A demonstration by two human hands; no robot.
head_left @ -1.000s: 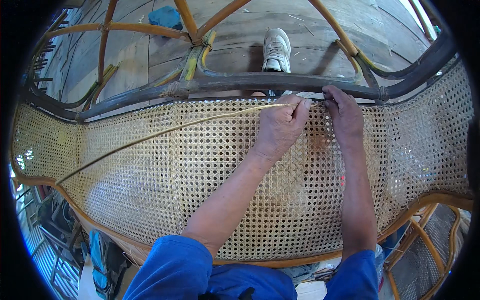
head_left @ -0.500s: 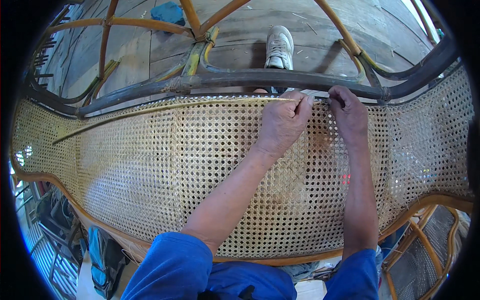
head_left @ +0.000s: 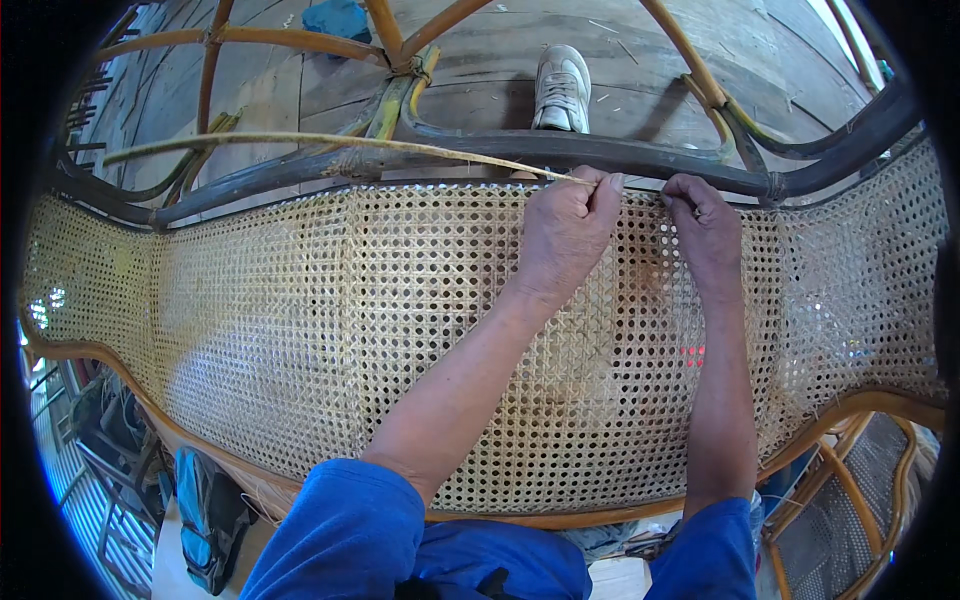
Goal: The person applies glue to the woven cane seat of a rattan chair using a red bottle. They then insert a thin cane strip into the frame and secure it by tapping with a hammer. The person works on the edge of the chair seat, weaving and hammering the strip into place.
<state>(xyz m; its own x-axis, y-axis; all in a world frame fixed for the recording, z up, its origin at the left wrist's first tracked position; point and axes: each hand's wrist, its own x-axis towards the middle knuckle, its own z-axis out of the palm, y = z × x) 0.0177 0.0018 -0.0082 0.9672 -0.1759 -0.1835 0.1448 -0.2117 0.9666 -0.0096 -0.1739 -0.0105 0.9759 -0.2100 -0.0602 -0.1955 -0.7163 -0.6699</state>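
Beneath both hands and far out to either side of them spreads a panel of woven cane (head_left: 470,400), its small holes in even rows, a brownish stain showing between the two forearms. Beyond the grip, past the panel's far edge, lies a grey plank floor (head_left: 460,95). Just past the fingertips a dark rail (head_left: 640,157) runs across from side to side, and tan poles (head_left: 680,50) rise from it farther off. Well to the right of the grip and nearer the body stands a chair (head_left: 852,495) with a tan frame and a mesh surface; well to the left, also nearer the body, sits a teal and black bag (head_left: 195,500). Straight beyond the left hand (head_left: 570,220) a white shoe (head_left: 562,95) rests on the planks, with a blue lump (head_left: 335,20) farther off to its left. The right hand (head_left: 708,235), fingers curled, is at the panel's far edge just beside the left; whether it holds anything cannot be told. Between its thumb and forefinger the left hand pinches a slender cane strip (head_left: 440,152), which extends leftward from the grip and passes in front of the dark rail.
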